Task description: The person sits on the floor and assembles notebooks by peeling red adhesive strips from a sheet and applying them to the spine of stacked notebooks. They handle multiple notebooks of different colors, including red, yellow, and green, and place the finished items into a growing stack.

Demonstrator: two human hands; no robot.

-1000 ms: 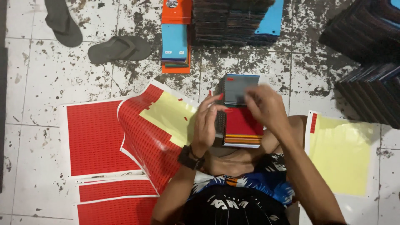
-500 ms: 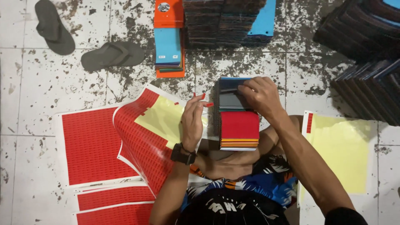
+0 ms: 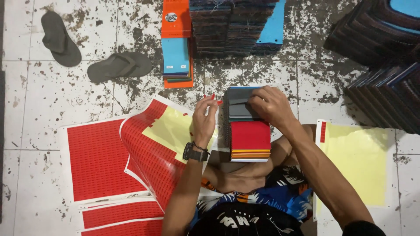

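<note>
A tiled floor (image 3: 43, 183), white and stained with dark specks, fills the view. The swatch stack (image 3: 249, 135) in the person's lap is the landmark: it shows a grey card on top at the far end, a red one nearer, orange edges at the near end.

Far right of the stack, dark piles (image 3: 380, 83) of fabric cards lie fanned on the floor. Beyond the stack stands another dark pile (image 3: 232, 30) with a blue card on it. Left of the stack, red sticker sheets (image 3: 105, 161) spread over the floor, one curled up to show its yellow backing. Right of the stack lies a yellow sheet (image 3: 358, 161). Beyond and left of the stack sits a narrow pile (image 3: 176, 48), orange and blue on top. Far left of it lie two grey sandals (image 3: 118, 66).

The right hand (image 3: 271, 107) rests on the stack's far end, fingers bent and pressing the grey card. The left hand (image 3: 204, 120) is against the stack's left edge, fingers loosely curled; small red stickers sit on its fingertips. A black watch (image 3: 194, 153) is on that wrist.
</note>
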